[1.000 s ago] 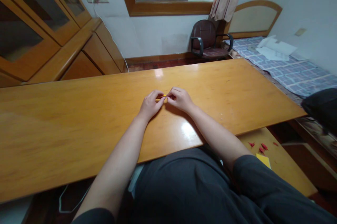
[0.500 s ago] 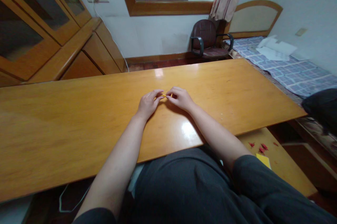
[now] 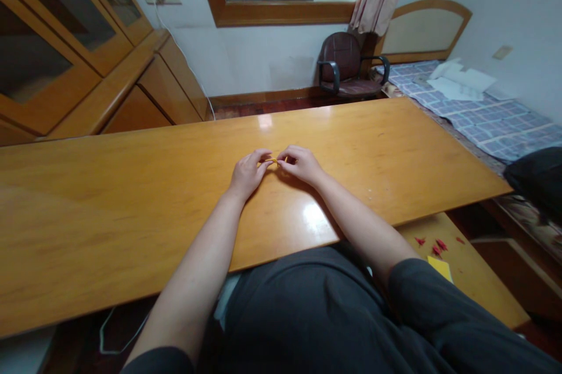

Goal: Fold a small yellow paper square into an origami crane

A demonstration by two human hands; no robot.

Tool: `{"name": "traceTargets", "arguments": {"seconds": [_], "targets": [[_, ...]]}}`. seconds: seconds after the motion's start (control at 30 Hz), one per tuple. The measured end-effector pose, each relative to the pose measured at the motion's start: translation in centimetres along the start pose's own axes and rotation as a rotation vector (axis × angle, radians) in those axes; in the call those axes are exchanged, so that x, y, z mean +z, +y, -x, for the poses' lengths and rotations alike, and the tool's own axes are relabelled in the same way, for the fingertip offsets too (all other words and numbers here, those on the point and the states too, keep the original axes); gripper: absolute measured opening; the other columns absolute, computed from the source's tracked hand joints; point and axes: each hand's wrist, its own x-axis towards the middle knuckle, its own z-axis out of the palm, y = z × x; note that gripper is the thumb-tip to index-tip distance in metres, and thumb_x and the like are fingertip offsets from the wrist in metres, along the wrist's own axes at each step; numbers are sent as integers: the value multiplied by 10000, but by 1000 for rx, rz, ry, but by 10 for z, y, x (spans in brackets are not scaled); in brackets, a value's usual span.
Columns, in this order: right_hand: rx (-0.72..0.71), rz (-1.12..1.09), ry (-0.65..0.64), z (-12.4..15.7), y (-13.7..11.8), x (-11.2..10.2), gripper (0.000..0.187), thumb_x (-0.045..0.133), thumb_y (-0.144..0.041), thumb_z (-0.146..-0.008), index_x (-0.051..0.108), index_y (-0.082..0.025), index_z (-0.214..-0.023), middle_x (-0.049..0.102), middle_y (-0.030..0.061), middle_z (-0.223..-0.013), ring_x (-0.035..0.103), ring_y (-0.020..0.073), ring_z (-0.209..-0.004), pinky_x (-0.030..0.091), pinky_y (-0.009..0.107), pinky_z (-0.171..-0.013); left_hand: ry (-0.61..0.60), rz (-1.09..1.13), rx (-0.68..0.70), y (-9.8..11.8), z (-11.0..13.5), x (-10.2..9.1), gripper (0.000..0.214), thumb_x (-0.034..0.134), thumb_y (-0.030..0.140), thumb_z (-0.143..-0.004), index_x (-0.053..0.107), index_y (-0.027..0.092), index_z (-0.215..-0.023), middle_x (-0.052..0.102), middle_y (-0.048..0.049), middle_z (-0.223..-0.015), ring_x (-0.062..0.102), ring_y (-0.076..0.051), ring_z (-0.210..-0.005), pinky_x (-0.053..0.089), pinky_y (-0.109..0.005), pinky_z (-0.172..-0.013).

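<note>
Both my hands rest on a long glossy wooden table [image 3: 132, 198], meeting near its middle. A small yellow piece of paper [image 3: 275, 160] lies between the fingertips, mostly hidden by them. My left hand [image 3: 247, 174] pinches its left end with curled fingers. My right hand [image 3: 300, 164] pinches the right end, fingers bent down onto the tabletop. My forearms stretch back toward my dark shirt at the bottom of the view.
A lower wooden surface [image 3: 474, 280] at the right carries small red folded paper pieces [image 3: 434, 244] and a yellow sheet [image 3: 439, 267]. Behind the table stand a dark armchair [image 3: 346, 67], a bed with a checked cover [image 3: 492, 116] and wooden cabinets [image 3: 74, 52].
The hands stay almost still; the fingers shift slightly on the yellow paper.
</note>
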Motion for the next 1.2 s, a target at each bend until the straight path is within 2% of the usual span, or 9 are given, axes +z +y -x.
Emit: {"name": "traceTargets", "arguments": {"seconds": [0.23, 0.5, 0.77, 1.2], "targets": [[23, -14, 14, -1, 6, 3, 84, 660, -232, -844, 696, -161, -819, 666, 21, -769, 577, 129, -696, 452, 249, -672, -9, 0, 45, 2, 0, 0, 191, 645, 306, -911, 657, 205, -1072, 747, -58, -985, 715, -188, -878, 545, -308, -841], [-37, 83, 27, -1, 3, 5, 76, 640, -189, -848, 702, -167, -811, 656, 31, -773, 568, 139, -711, 451, 257, -691, -48, 1, 84, 6, -2, -1, 163, 612, 328, -922, 681, 196, -990, 735, -57, -928, 691, -186, -842, 540, -321, -814], [-51, 51, -2, 0, 4, 3, 98, 635, -233, -890, 713, -175, -881, 671, 34, -818, 573, 135, -711, 456, 260, -697, -35, 54, 18, 6, -1, -1, 157, 602, 330, -926, 686, 203, -964, 737, -47, -928, 690, -177, -854, 544, -302, -816], [11, 33, 0, -1, 4, 3, 69, 652, -216, -849, 692, -169, -820, 660, 22, -775, 569, 132, -699, 444, 251, -668, -32, 110, -1, 6, -2, 0, 160, 613, 342, -914, 686, 206, -956, 729, -48, -915, 689, -183, -829, 551, -314, -795]]}}
